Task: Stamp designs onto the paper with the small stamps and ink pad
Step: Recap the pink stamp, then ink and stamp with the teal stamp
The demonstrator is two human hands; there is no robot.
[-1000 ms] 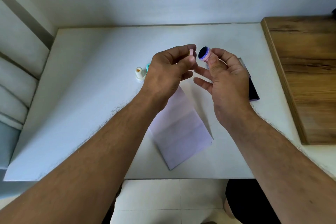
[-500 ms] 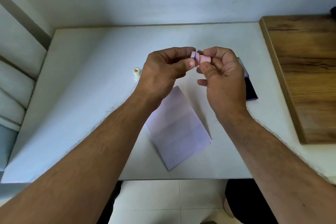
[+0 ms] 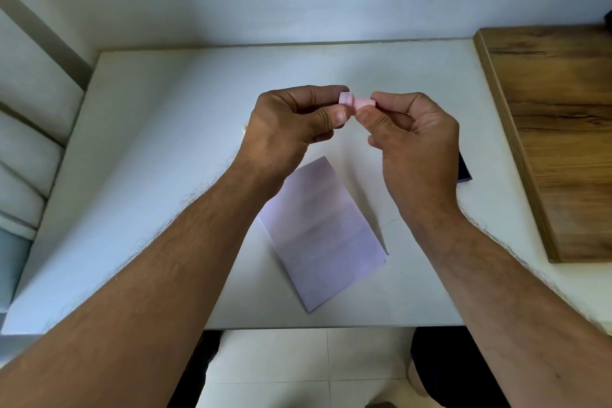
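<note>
A small pink stamp (image 3: 357, 102) is held in the air above the white table (image 3: 165, 175), lying sideways between both hands. My left hand (image 3: 291, 129) pinches its left end, the cap end with a thin purple ring. My right hand (image 3: 410, 136) pinches its right end between thumb and forefinger. Below the hands a creased pale lilac paper (image 3: 324, 235) lies flat on the table, turned at an angle. A dark purple object, perhaps the ink pad (image 3: 463, 172), shows only a corner behind my right wrist.
A wooden board (image 3: 556, 129) lies along the table's right side. A tiny pale object (image 3: 245, 126) peeks out behind my left hand. A wall stands behind the table, cushions (image 3: 23, 129) to the left, and tiled floor below the front edge.
A second ago the pink cap was in my left hand and the stamp's dark inked face was bare in my right. The two pieces have come together, and both hands now hold the joined stamp.
</note>
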